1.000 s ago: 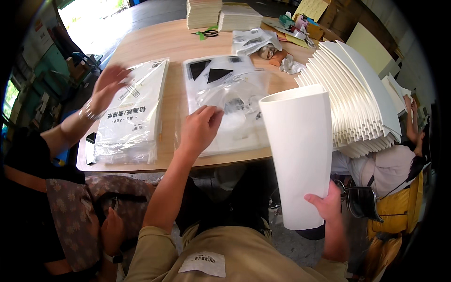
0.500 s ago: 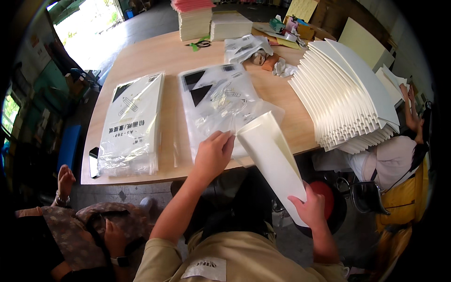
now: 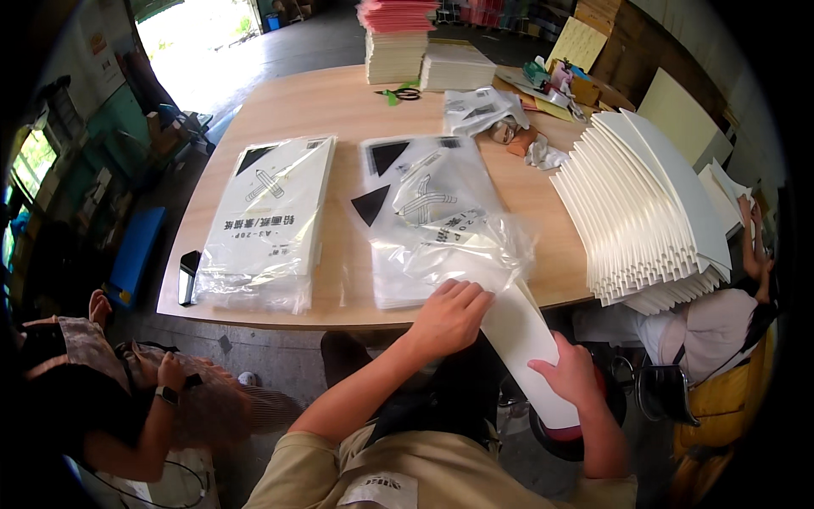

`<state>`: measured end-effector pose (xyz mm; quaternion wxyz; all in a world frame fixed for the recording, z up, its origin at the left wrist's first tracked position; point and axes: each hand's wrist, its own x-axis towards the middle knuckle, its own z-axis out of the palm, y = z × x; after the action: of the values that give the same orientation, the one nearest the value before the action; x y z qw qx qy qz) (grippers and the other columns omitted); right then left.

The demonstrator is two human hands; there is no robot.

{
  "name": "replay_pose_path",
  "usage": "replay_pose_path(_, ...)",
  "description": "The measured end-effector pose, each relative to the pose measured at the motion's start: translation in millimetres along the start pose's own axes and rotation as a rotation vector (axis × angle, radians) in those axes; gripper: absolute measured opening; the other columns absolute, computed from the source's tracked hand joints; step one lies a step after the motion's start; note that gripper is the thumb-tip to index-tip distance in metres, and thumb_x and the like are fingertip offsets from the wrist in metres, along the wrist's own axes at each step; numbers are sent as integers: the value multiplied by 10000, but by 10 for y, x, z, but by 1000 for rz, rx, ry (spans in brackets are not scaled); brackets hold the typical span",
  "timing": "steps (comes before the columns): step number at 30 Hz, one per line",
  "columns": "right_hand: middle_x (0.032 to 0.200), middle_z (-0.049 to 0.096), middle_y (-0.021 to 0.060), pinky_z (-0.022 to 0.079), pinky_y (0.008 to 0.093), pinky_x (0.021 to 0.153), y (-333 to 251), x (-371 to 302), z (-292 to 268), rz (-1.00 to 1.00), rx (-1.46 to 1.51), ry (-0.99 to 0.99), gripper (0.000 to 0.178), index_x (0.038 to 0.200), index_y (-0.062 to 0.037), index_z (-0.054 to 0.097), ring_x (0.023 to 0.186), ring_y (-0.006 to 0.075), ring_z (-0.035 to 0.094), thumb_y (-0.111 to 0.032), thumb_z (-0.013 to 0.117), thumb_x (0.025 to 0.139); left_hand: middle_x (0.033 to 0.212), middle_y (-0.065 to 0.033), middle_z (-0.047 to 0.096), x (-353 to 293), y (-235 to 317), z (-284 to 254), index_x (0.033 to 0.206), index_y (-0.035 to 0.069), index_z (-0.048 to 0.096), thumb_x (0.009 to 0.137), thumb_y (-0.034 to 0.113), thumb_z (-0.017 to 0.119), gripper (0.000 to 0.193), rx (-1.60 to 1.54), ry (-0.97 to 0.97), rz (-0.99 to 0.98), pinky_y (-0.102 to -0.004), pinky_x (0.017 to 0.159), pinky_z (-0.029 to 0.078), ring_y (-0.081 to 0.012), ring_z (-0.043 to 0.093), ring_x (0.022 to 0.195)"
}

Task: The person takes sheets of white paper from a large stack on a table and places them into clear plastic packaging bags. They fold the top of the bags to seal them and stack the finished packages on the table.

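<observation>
My right hand [image 3: 570, 371] grips a bent sheaf of white paper [image 3: 524, 341] by its near end, off the table's front edge. At the sheaf's far end, my left hand [image 3: 458, 314] has its fingers curled at the mouth of a clear plastic bag [image 3: 506, 246]. The bag's film lies over the paper's far corner; how far the paper sits inside it is hidden. This bag is the top one of a pile of printed clear bags [image 3: 394, 246] with black corner triangles. Left of the pile lies a filled, wrapped paper pack [image 3: 270, 208].
A fanned stack of white paper [image 3: 632, 220] stands at the table's right. Scissors [image 3: 405, 93], pink-topped paper [image 3: 397, 51] and crumpled plastic [image 3: 483, 110] lie toward the back. A phone [image 3: 188, 276] rests at the left edge. Other people sit at both sides.
The paper's far end has come under the bag's film, and my left hand has moved right along with the bag's mouth. The view has shifted left.
</observation>
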<state>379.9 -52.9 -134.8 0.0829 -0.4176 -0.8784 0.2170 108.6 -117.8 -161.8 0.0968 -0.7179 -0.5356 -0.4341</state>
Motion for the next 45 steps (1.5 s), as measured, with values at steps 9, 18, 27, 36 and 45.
replay_pose_path(9,1077,724,134,546,344,876,101,419,-68,185,869,-316,432,1199,31,637,952,190,691,-59,804,811,888,-109,559,-15,28,-86,943,35,581,858,36,614,91,-349,-306,38,-420,788,457,-311,572,874)
replay_pose_path(18,1141,690,115,544,354,914,139,386,108,290,1531,-468,441,1270,33,573,1012,204,685,-87,748,884,841,-115,590,-284,-204,-161,941,35,613,843,-25,664,126,-208,282,-253,-399,653,490,-316,591,752)
replay_pose_path(27,1145,701,108,542,348,903,31,470,267,305,1411,-252,406,1249,34,596,1005,213,688,-100,730,890,920,-99,597,-287,199,-84,923,31,645,698,-33,658,234,-302,-13,177,-385,680,532,-276,616,766)
replay_pose_path(36,1115,706,137,531,345,882,159,760,319,-87,455,-78,482,1245,28,611,1007,212,672,-208,771,856,954,-84,575,65,518,24,1001,35,628,742,94,648,266,-199,-57,310,-346,752,505,-233,598,812)
replay_pose_path(45,1064,670,66,538,360,827,2,863,115,133,871,-106,331,1220,-31,627,975,155,626,-233,625,958,914,-77,557,91,545,154,984,50,609,748,54,613,236,-266,-191,212,-381,816,501,-270,598,880)
